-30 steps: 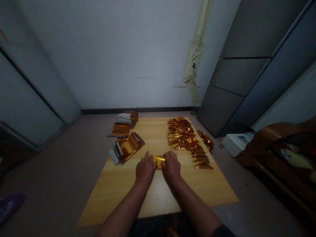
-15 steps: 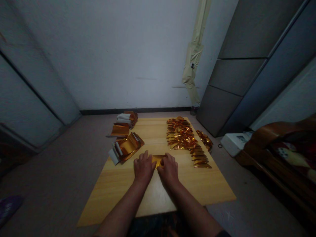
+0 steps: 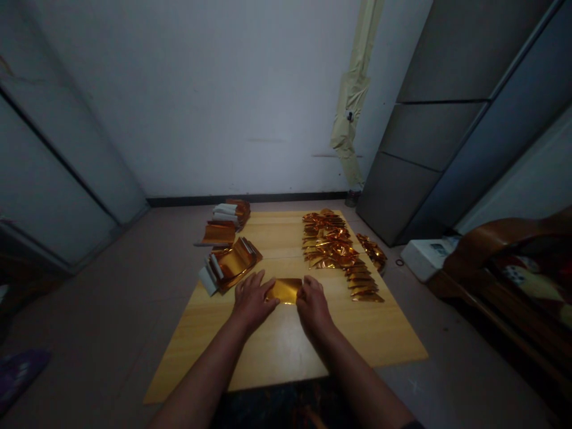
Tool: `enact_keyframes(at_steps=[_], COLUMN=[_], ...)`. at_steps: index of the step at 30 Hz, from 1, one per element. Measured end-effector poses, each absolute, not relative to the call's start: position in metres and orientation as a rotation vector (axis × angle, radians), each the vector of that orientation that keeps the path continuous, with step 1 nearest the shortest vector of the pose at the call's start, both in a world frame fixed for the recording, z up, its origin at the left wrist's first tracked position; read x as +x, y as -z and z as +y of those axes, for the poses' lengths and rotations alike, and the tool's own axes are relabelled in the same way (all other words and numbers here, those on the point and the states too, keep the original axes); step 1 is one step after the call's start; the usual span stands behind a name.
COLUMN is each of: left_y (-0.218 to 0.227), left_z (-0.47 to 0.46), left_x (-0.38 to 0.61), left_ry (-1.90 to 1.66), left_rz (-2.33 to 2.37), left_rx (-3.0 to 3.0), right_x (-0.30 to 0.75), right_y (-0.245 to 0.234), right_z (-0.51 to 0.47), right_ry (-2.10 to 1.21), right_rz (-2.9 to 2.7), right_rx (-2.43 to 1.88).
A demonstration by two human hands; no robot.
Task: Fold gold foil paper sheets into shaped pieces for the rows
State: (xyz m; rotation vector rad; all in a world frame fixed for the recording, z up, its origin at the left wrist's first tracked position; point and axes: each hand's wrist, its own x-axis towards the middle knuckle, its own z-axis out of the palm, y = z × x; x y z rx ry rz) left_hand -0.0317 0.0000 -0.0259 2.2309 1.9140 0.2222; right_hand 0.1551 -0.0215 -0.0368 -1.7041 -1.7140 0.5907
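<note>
A folded gold foil sheet (image 3: 285, 291) lies flat on the wooden board (image 3: 277, 351), between my two hands. My left hand (image 3: 251, 301) has its fingers spread, with the fingertips at the foil's lower left corner. My right hand (image 3: 313, 308) sits at the foil's right edge, its fingers curled and partly hiding that edge. Folded gold foil pieces (image 3: 328, 244) lie in a dense group ahead and to the right, running into a stepped row (image 3: 363, 287). Stacks of gold foil with white strips (image 3: 229, 266) sit at the board's left side.
A loose gold pile (image 3: 372, 252) lies at the board's far right corner. A grey cabinet (image 3: 429, 137) stands at the right, beside a white box (image 3: 426, 259) and a wooden seat (image 3: 504, 262). A purple slipper (image 3: 20, 375) lies on the floor at lower left.
My hands have moved apart, the left one more to the left. More of the gold foil sheet now shows between them, and it looks wider and flatter.
</note>
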Motion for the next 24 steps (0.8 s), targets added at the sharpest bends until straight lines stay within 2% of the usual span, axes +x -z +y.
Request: enact_keyframes(at_steps=[13,24], left_y=[0.009,0.012], left_z=[0.007,0.007], left_x=[-0.04,-0.043], left_ry=[0.092,-0.072], left_rz=[1.763,1.766], left_rx=[2.245,2.213], right_x=[0.169,0.164], right_y=[0.05,0.024], right_z=[-0.019,-0.033], right_ry=[-0.617,-0.274], right_rz=[-1.725,-2.231], right_rx=[-1.556,-1.527])
